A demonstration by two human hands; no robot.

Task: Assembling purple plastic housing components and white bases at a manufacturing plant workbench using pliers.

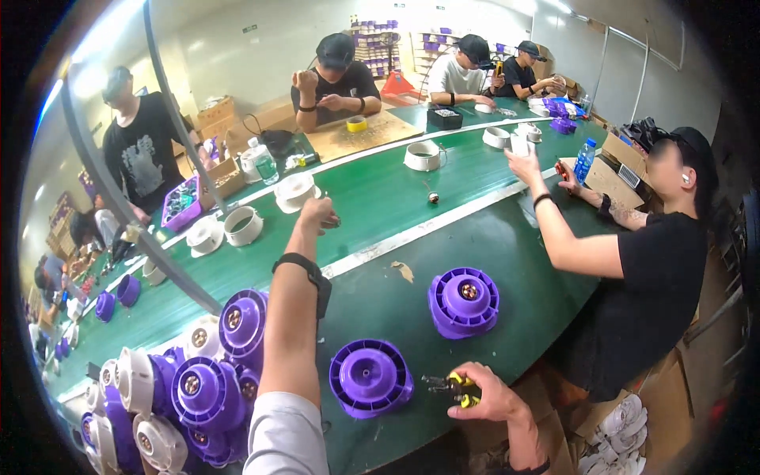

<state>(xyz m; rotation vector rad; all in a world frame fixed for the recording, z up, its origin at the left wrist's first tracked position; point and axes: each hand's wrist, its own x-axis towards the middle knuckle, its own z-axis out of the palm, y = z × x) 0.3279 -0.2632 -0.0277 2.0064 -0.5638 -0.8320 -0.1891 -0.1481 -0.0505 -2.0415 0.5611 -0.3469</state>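
My left hand [319, 212] reaches out over the green conveyor belt, its fingers curled together beside a white round housing [295, 191]. Whatever the fingers may hold is too small to make out. Near the table's front edge, my right hand [499, 396] is closed around pliers [459, 389] with yellow and black handles, jaws pointing left. Left of the pliers lies a purple round housing [369, 377] with a bare hub. Another purple housing [465, 302], with copper-coloured contacts at its centre, sits farther back.
Purple and white housings [207, 392] are piled at left. White rings [423, 156] and a small part on a wire [433, 196] lie on the belt. A co-worker [633, 253] sits close at right near a blue bottle [584, 161]. A metal post [119, 190] rises at left.
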